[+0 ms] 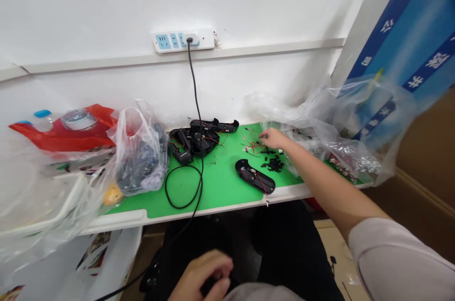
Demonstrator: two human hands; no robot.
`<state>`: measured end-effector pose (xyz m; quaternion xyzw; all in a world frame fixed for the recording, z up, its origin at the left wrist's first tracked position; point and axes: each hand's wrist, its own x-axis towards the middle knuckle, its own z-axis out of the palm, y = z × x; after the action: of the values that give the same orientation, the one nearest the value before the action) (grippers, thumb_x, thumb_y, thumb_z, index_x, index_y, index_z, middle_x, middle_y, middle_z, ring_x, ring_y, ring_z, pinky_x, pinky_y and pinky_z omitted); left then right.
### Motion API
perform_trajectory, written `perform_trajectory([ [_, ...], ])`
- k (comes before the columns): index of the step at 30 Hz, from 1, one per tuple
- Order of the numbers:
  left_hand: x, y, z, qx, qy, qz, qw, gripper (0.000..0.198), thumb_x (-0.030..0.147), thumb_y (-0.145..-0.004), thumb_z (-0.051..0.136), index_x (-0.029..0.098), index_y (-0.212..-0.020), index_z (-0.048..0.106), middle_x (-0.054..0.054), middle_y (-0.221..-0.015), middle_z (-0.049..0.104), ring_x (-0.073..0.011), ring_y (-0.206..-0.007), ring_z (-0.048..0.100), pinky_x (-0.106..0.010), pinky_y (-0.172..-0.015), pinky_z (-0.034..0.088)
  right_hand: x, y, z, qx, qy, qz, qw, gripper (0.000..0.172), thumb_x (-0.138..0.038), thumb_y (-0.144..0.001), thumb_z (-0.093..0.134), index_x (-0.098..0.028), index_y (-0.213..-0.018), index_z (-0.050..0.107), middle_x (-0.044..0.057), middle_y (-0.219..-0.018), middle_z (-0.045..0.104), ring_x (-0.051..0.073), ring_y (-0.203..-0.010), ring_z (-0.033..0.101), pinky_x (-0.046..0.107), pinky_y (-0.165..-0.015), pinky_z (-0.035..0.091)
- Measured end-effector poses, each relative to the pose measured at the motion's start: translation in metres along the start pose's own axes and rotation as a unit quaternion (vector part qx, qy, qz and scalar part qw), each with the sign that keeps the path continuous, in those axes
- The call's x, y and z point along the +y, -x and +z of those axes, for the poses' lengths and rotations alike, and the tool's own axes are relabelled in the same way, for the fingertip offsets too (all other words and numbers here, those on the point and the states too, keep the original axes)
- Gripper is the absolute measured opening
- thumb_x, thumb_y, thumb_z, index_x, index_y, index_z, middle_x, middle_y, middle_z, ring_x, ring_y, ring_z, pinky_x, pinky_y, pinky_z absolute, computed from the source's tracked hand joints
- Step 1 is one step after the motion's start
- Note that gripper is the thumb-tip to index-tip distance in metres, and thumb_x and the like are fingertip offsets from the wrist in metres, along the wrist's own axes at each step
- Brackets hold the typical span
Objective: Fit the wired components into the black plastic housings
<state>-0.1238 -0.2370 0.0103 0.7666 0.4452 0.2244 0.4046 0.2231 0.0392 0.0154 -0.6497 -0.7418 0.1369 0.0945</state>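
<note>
My right hand (274,139) reaches over the green mat, its fingers pinched together at a small pile of red and black wires (253,146). What lies between the fingertips is hidden. Just below that hand is a heap of small black pieces (274,163). Nearer the table's front edge lies a black oblong plastic shell (254,177) with a red wire hanging over the edge. My left hand (204,275) is low over my lap, fingers curled in and slightly blurred; I cannot make out anything in it.
Several black shells with wires (199,140) lie at the back. A black cable (195,83) runs from the power strip (183,41) across the green mat (216,187). Plastic bags (140,159) stand left; a clear bag of small parts (351,149) sits right.
</note>
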Motion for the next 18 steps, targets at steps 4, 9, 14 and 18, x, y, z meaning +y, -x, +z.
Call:
perform_trajectory([
  [4, 0.011, -0.073, 0.016, 0.088, 0.08, 0.032, 0.992, 0.018, 0.027, -0.084, 0.049, 0.025, -0.097, 0.06, -0.005, -0.099, 0.062, -0.0161, -0.091, 0.059, -0.029, -0.081, 0.051, -0.021, -0.021, -0.005, -0.05, 0.054, -0.023, 0.997, 0.024, -0.016, -0.071, 0.058, -0.015, -0.09, 0.072, 0.009, -0.095, 0.07, 0.021, -0.087, 0.062, 0.026, -0.078, 0.044],
  [9, -0.011, -0.163, 0.024, 0.23, 0.086, 0.01, 0.969, 0.033, 0.03, -0.081, 0.053, 0.019, -0.111, 0.054, -0.01, -0.108, 0.059, -0.0165, -0.089, 0.06, -0.027, -0.071, 0.052, -0.037, -0.043, -0.001, -0.096, 0.113, -0.015, 0.989, 0.018, -0.009, -0.061, 0.065, -0.008, -0.077, 0.072, 0.019, -0.089, 0.069, 0.029, -0.087, 0.062, 0.032, -0.076, 0.045],
  [14, -0.029, -0.201, 0.031, 0.263, 0.032, -0.025, 0.964, 0.042, 0.038, -0.077, 0.058, 0.017, -0.114, 0.054, -0.01, -0.104, 0.063, -0.0151, -0.076, 0.061, -0.029, -0.068, 0.051, -0.035, -0.058, 0.01, -0.105, 0.119, -0.003, 0.987, 0.02, -0.01, -0.058, 0.067, -0.007, -0.078, 0.071, 0.021, -0.093, 0.068, 0.03, -0.092, 0.061, 0.033, -0.08, 0.044],
  [18, -0.029, -0.201, 0.03, 0.241, 0.001, -0.015, 0.97, 0.044, 0.04, -0.078, 0.058, 0.02, -0.116, 0.054, -0.007, -0.103, 0.065, -0.0153, -0.079, 0.062, -0.03, -0.074, 0.05, -0.034, -0.065, 0.013, -0.093, 0.09, 0.015, 0.991, 0.015, -0.012, -0.056, 0.068, -0.005, -0.07, 0.07, 0.022, -0.087, 0.068, 0.031, -0.088, 0.061, 0.033, -0.078, 0.044],
])
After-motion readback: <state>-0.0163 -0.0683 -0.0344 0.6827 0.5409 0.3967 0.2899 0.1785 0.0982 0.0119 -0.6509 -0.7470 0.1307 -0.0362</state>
